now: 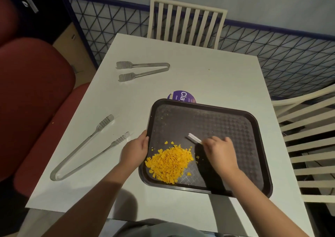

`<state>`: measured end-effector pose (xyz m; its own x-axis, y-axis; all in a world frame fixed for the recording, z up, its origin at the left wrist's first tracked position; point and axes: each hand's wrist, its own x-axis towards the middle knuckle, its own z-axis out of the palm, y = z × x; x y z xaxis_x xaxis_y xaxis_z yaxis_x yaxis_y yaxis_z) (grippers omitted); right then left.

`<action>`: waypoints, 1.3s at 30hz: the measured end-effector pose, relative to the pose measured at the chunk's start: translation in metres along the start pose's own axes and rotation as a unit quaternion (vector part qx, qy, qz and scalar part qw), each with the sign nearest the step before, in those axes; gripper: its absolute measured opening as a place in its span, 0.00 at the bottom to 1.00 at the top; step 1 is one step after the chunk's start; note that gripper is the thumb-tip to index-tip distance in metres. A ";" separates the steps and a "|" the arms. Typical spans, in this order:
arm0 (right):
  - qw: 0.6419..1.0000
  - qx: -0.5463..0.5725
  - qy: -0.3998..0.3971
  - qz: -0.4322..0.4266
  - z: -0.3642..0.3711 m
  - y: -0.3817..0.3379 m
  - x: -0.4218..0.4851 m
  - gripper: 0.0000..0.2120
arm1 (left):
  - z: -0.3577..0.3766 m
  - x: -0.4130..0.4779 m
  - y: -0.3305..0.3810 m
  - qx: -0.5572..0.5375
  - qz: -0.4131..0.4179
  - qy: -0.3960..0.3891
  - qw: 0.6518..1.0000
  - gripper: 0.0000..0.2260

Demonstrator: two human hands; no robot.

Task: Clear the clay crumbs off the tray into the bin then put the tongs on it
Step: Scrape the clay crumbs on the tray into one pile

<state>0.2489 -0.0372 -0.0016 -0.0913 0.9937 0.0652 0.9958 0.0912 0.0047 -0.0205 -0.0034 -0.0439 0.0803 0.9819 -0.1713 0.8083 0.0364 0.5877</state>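
A dark textured tray (226, 120) lies on the white table, slightly tilted. Yellow clay crumbs (168, 162) sit in a heap at its near left corner. My left hand (135, 148) grips the tray's left rim. My right hand (220, 150) is over the tray, shut on a small white tool (194, 138) whose tip points toward the far left. Long metal tongs (87, 149) lie on the table left of the tray. Shorter metal tongs (143, 70) lie farther back. No bin is in view.
A purple round clay lid (181, 96) peeks out behind the tray's far rim. White slatted chairs stand at the far side (186, 22) and at the right (308, 146). A red seat (32, 95) is at the left. A blue mesh fence runs behind the table.
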 end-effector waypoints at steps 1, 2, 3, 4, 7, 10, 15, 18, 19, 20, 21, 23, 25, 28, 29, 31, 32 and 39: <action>0.999 0.006 -0.004 0.047 0.003 0.006 -0.006 0.07 | 0.000 0.000 0.000 0.001 -0.001 0.001 1.000 0.18; 0.997 0.009 -0.011 0.081 0.006 0.009 -0.011 0.08 | 0.001 0.000 0.000 0.002 -0.001 0.001 1.000 0.18; 0.994 0.011 -0.020 0.105 0.009 0.009 -0.014 0.09 | 0.000 0.000 0.000 0.003 -0.001 0.001 1.000 0.18; 0.992 0.014 -0.028 0.120 0.011 0.006 -0.016 0.09 | 0.001 0.000 0.001 0.002 0.001 0.002 1.000 0.18; 0.993 0.026 -0.028 0.108 0.016 -0.013 -0.017 0.12 | 0.001 -0.001 0.002 0.006 0.006 0.006 1.000 0.18; 0.998 0.032 -0.046 0.041 0.016 -0.040 -0.022 0.10 | 0.001 -0.001 0.003 0.006 0.004 0.008 1.000 0.18; 0.999 0.026 -0.033 0.022 0.008 -0.042 -0.016 0.11 | 0.001 -0.001 0.004 0.008 0.006 0.003 1.000 0.17; 0.999 0.017 -0.024 0.023 0.001 -0.037 0.007 0.09 | 0.001 0.000 0.002 0.012 0.005 0.000 1.000 0.17; 0.999 0.007 -0.031 0.013 0.001 -0.039 0.015 0.10 | 0.002 0.000 0.002 0.011 0.003 -0.001 1.000 0.17; 0.999 -0.008 -0.044 0.000 0.002 -0.041 0.021 0.10 | 0.002 0.000 0.001 0.011 0.002 -0.003 1.000 0.17; 0.998 -0.022 -0.058 -0.022 0.004 -0.044 0.027 0.10 | 0.002 0.000 0.001 0.010 0.002 -0.004 1.000 0.18; 0.991 -0.044 -0.085 -0.090 0.008 -0.054 0.031 0.10 | 0.001 0.000 0.002 0.011 0.004 -0.004 1.000 0.17; 0.979 -0.055 -0.099 -0.171 0.007 -0.064 0.029 0.10 | 0.001 0.000 0.003 0.009 0.007 -0.004 1.000 0.17; 0.962 -0.055 -0.095 -0.251 -0.003 -0.068 0.027 0.10 | 0.000 0.000 0.004 0.009 0.006 -0.008 1.000 0.16; 0.962 -0.053 -0.090 -0.254 -0.007 -0.067 0.029 0.10 | 0.000 0.000 0.004 0.010 0.007 -0.010 1.000 0.16; 0.965 -0.040 -0.083 -0.244 -0.010 -0.066 0.038 0.09 | -0.001 0.000 0.003 0.008 0.008 -0.015 1.000 0.16; 0.966 -0.041 -0.086 -0.241 -0.011 -0.068 0.043 0.08 | -0.001 0.000 0.002 0.006 0.007 -0.017 1.000 0.16; 0.919 -0.068 -0.081 -0.380 -0.011 -0.082 0.049 0.06 | -0.003 0.001 0.003 0.000 0.009 -0.026 1.000 0.15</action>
<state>0.1624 0.0032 0.0126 -0.7481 0.6443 -0.1589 0.6344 0.7646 0.1133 -0.0194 -0.0022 -0.0402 0.1253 0.9716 -0.2008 0.8068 0.0180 0.5906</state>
